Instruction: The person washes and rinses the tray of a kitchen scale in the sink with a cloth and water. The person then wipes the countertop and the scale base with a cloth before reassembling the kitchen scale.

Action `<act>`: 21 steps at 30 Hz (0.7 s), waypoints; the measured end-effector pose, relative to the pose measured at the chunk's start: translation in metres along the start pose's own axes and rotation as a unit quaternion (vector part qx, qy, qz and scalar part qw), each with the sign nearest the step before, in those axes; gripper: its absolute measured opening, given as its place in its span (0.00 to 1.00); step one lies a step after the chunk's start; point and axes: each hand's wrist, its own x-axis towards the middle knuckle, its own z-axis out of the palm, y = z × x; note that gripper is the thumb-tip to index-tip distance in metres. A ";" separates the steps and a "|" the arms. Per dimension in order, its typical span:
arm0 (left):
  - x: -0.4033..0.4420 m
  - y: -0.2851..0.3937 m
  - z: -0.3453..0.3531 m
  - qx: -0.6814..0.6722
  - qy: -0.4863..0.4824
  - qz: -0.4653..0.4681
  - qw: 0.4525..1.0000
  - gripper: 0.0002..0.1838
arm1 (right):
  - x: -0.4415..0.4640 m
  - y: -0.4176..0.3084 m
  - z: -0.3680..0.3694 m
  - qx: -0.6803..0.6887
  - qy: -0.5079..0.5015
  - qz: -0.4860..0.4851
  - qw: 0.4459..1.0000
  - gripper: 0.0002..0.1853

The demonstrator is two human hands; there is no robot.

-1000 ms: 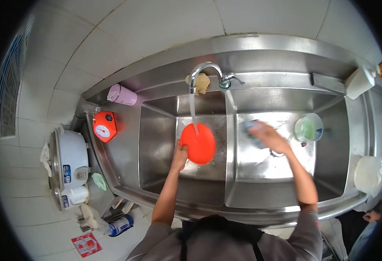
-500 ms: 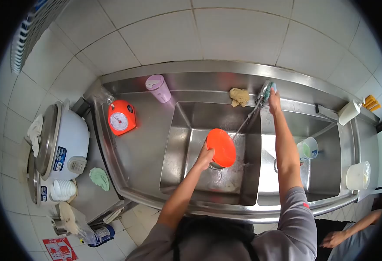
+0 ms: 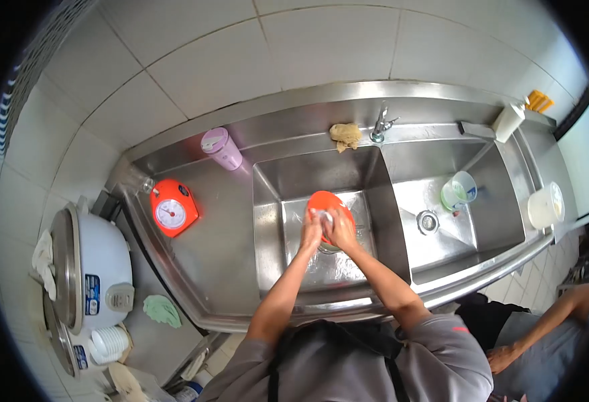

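Note:
Over the left sink basin (image 3: 267, 261) is a round orange-red item (image 3: 321, 199), tilted, with both hands at it. My left hand (image 3: 312, 230) grips its left side. My right hand (image 3: 339, 229) is closed against its face, on something pale and partly hidden, which could be the sponge. Beneath the orange item a bit of a metal rim shows. Behind the basins stands the faucet (image 3: 380, 127), with no stream visible from it. A tan cloth (image 3: 345, 136) lies beside the faucet.
A clear cup with green contents (image 3: 453, 195) is in the right basin. A pink tumbler (image 3: 222, 150) and red scale (image 3: 173, 209) stand left, near a rice cooker (image 3: 103, 261). A white bottle (image 3: 509, 122) and white tub (image 3: 546, 206) are right. Another person's hand (image 3: 502, 358) is lower right.
My right hand has gone from the right basin to the faucet, then down to the orange item in my left hand. The water stream has stopped. The view has shifted.

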 end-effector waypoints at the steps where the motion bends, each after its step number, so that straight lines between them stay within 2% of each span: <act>1: 0.000 -0.002 -0.008 -0.006 0.013 0.017 1.000 0.30 | -0.010 0.003 -0.001 0.002 -0.006 -0.031 1.000 0.13; 3: -0.003 -0.014 -0.014 -0.015 0.027 0.042 0.999 0.30 | -0.006 0.019 -0.009 -0.026 -0.022 0.050 0.998 0.12; 4: -0.007 0.000 -0.015 -0.002 0.006 0.021 1.000 0.30 | -0.001 0.028 -0.007 -0.040 -0.030 0.090 0.995 0.12; 5: -0.014 0.012 -0.012 0.008 -0.015 -0.002 1.000 0.29 | 0.008 0.040 0.015 -0.006 0.094 0.012 0.995 0.12; 6: -0.024 0.022 -0.009 0.018 -0.035 -0.031 0.999 0.29 | 0.007 0.045 0.023 -0.021 0.053 -0.065 0.996 0.12; 7: -0.025 0.023 -0.006 -0.013 0.008 0.042 0.999 0.30 | 0.000 0.024 0.021 -0.007 0.039 -0.068 0.997 0.11; 8: -0.023 0.023 -0.010 -0.013 0.010 0.031 0.999 0.30 | -0.010 0.004 0.016 0.008 0.025 -0.074 0.997 0.11; 9: -0.019 0.016 -0.019 -0.012 0.012 0.020 1.000 0.30 | -0.020 -0.010 0.004 0.006 0.062 -0.097 0.993 0.10; 11: -0.020 0.006 -0.028 -0.054 0.002 -0.032 0.998 0.34 | -0.022 0.003 -0.010 -0.007 0.030 0.009 0.999 0.11; 12: -0.024 0.005 -0.026 -0.022 -0.015 -0.014 1.000 0.32 | -0.022 0.009 -0.015 -0.014 0.016 0.064 0.998 0.11; 14: -0.040 0.007 -0.013 0.037 -0.052 0.018 0.998 0.30 | -0.002 0.009 -0.019 -0.084 0.082 0.014 0.993 0.13; 15: -0.048 0.012 -0.009 -0.032 -0.079 0.031 0.996 0.29 | 0.002 0.000 -0.022 -0.085 0.110 -0.014 0.990 0.15; 17: -0.046 0.016 -0.005 -0.039 -0.108 0.058 0.992 0.30 | 0.018 -0.011 -0.031 -0.050 0.186 -0.053 0.980 0.19; 18: -0.047 0.022 -0.004 -0.042 -0.135 0.098 0.985 0.29 | 0.022 -0.012 -0.040 0.000 0.164 0.028 0.986 0.21; 19: -0.049 0.028 -0.003 -0.047 -0.164 0.140 0.975 0.28 | 0.024 -0.015 -0.046 -0.019 0.182 0.072 0.981 0.23; 21: -0.057 0.021 0.000 -0.074 -0.155 0.059 0.983 0.24 | 0.029 -0.018 -0.051 -0.061 0.199 0.092 0.974 0.24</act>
